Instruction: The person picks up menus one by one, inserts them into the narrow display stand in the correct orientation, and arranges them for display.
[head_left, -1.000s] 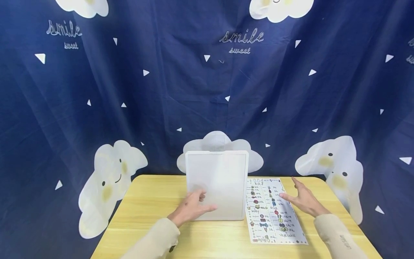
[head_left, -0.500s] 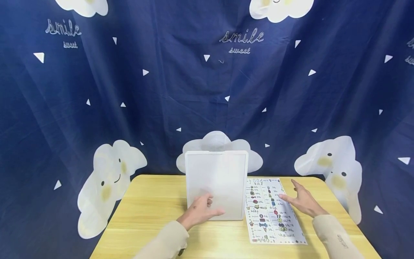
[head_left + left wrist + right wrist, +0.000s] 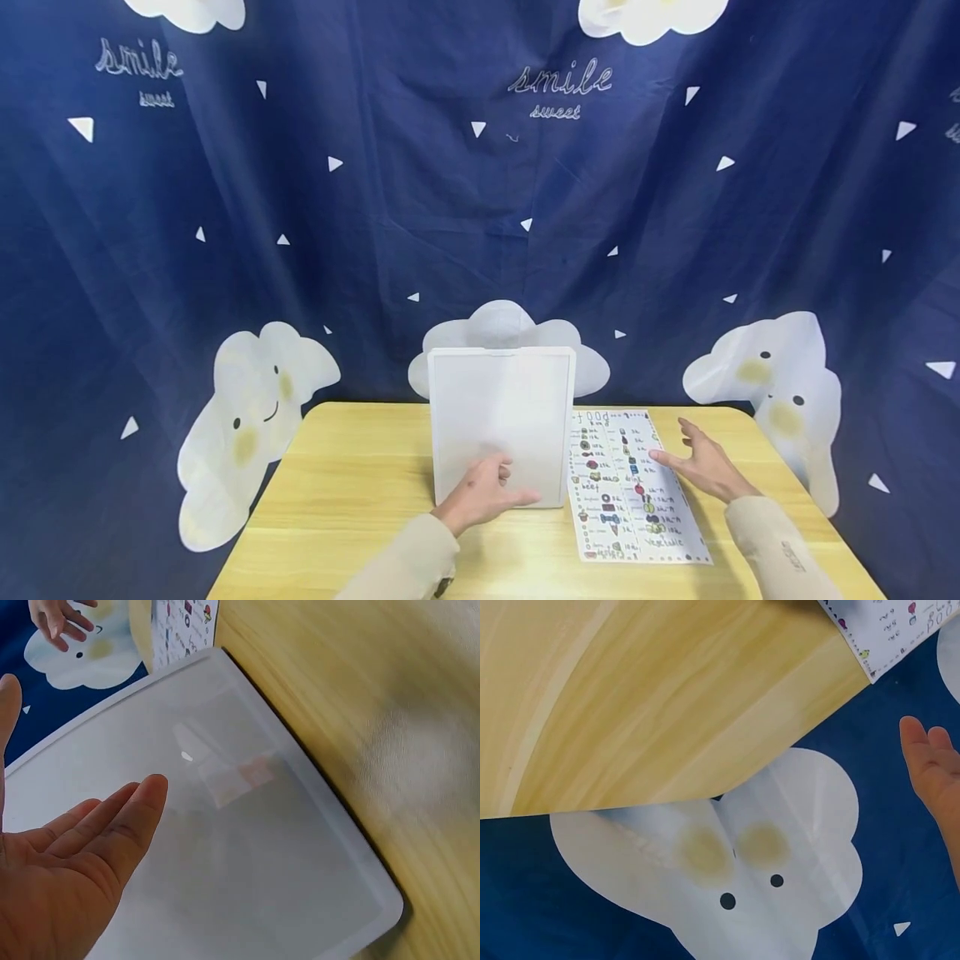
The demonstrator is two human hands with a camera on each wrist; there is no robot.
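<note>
Head view first: my left hand [image 3: 483, 493] lies with straight fingers [image 3: 127, 817] against the lower front of the white board [image 3: 501, 425], which stands upright at the middle of the counter [image 3: 352, 483]. My right hand [image 3: 701, 467] hovers, fingers spread and holding nothing, over the printed food sheet [image 3: 630, 487] lying flat just right of the board. Behind hangs a navy cloud curtain [image 3: 375, 208].

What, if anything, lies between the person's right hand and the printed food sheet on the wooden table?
Nothing visible does. The right hand hovers open over the right edge of the white printed food sheet, which lies flat on the yellow wooden table. The upright white rectangular board stands to the sheet's left, by the left hand.
</note>
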